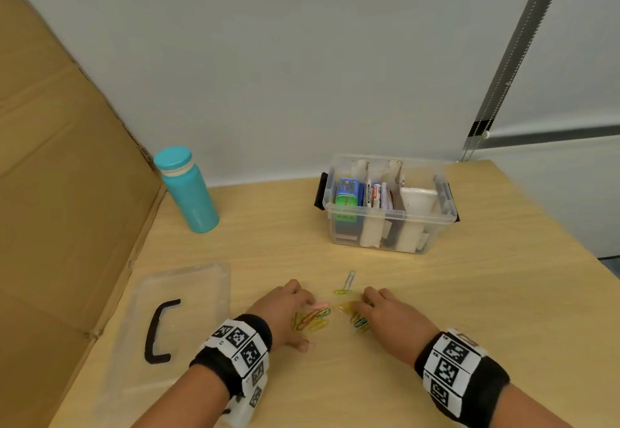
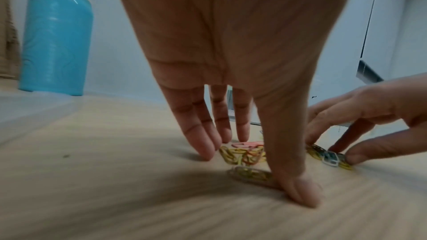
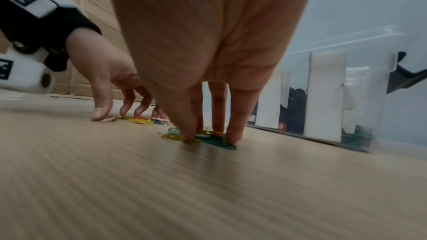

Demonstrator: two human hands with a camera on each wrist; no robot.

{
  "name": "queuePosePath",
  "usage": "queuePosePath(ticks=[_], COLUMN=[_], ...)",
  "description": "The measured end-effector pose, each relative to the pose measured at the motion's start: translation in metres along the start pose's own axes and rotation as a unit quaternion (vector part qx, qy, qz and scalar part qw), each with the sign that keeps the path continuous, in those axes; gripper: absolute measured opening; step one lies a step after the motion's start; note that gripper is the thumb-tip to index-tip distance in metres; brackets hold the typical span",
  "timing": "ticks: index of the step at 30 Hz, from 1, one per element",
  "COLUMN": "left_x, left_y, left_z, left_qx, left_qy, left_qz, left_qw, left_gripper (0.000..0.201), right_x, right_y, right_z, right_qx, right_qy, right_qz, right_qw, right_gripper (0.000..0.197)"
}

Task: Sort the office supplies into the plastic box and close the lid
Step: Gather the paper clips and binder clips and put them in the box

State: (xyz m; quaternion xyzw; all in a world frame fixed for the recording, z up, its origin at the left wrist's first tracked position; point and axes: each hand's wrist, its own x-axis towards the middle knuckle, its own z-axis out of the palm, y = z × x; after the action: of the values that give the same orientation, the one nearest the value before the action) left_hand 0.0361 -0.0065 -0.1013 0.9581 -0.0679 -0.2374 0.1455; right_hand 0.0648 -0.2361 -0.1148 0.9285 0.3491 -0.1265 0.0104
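Observation:
Coloured paper clips lie in two small heaps on the wooden table. My left hand point(image 1: 307, 327) point(image 2: 251, 172) stands over the left heap point(image 1: 310, 320) point(image 2: 240, 154), straight fingers touching the table behind it and the thumb pressing a clip at the front. My right hand point(image 1: 364, 315) point(image 3: 210, 139) presses straight fingertips onto the right heap point(image 1: 359, 322) point(image 3: 208, 139). Two loose clips point(image 1: 347, 283) lie just beyond both hands. The clear plastic box point(image 1: 392, 218) stands open at the back right, with dividers, pens and other supplies inside. Its clear lid point(image 1: 201, 280) with a black handle point(image 1: 159, 330) lies flat at the left.
A teal bottle point(image 1: 188, 189) stands at the back left beside a cardboard sheet point(image 1: 60, 193) leaning along the table's left side. A grey wall runs behind the table. The table's right edge slants close to the box.

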Motion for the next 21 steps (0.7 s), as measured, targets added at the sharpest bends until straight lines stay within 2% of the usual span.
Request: queuePosePath(ticks=[4, 7, 10, 12, 15, 17, 18, 19, 21], left_x=[0.006, 0.011, 0.014, 0.015, 0.016, 0.018, 0.019, 0.019, 0.020], left_y=[0.004, 0.007, 0.009, 0.010, 0.012, 0.011, 0.011, 0.010, 0.009], left_z=[-0.005, -0.006, -0.006, -0.006, -0.006, -0.006, -0.005, -0.005, -0.005], left_qx=[-0.030, -0.038, -0.028, -0.012, 0.007, -0.010, -0.031, -0.051, -0.069], left_qy=[0.020, 0.033, 0.046, 0.048, 0.045, 0.043, 0.039, 0.035, 0.030], left_qz=[0.010, 0.018, 0.023, 0.024, 0.018, 0.001, -0.011, -0.020, -0.024], left_qw=[0.999, 0.999, 0.998, 0.999, 0.999, 0.999, 0.999, 0.998, 0.997], left_gripper=[0.049, 0.036, 0.026, 0.024, 0.023, 0.022, 0.021, 0.021, 0.019], right_x=[0.006, 0.014, 0.019, 0.022, 0.023, 0.023, 0.022, 0.021, 0.017], right_y=[-0.008, -0.010, -0.021, -0.024, -0.016, -0.005, 0.001, 0.007, 0.012], right_z=[0.003, 0.007, -0.001, -0.007, -0.013, -0.011, -0.009, -0.006, -0.002], right_qx=[-0.018, -0.033, -0.033, -0.003, 0.117, 0.229, 0.300, 0.387, 0.583], right_qy=[0.074, 0.054, 0.087, 0.091, 0.043, 0.066, 0.070, 0.071, 0.065], right_qz=[-0.010, 0.007, 0.013, 0.042, 0.097, 0.137, 0.161, 0.182, 0.197], right_qw=[0.997, 0.998, 0.996, 0.995, 0.987, 0.961, 0.938, 0.901, 0.786], right_gripper=[0.030, 0.045, 0.040, 0.024, 0.022, 0.009, 0.009, 0.011, 0.015])
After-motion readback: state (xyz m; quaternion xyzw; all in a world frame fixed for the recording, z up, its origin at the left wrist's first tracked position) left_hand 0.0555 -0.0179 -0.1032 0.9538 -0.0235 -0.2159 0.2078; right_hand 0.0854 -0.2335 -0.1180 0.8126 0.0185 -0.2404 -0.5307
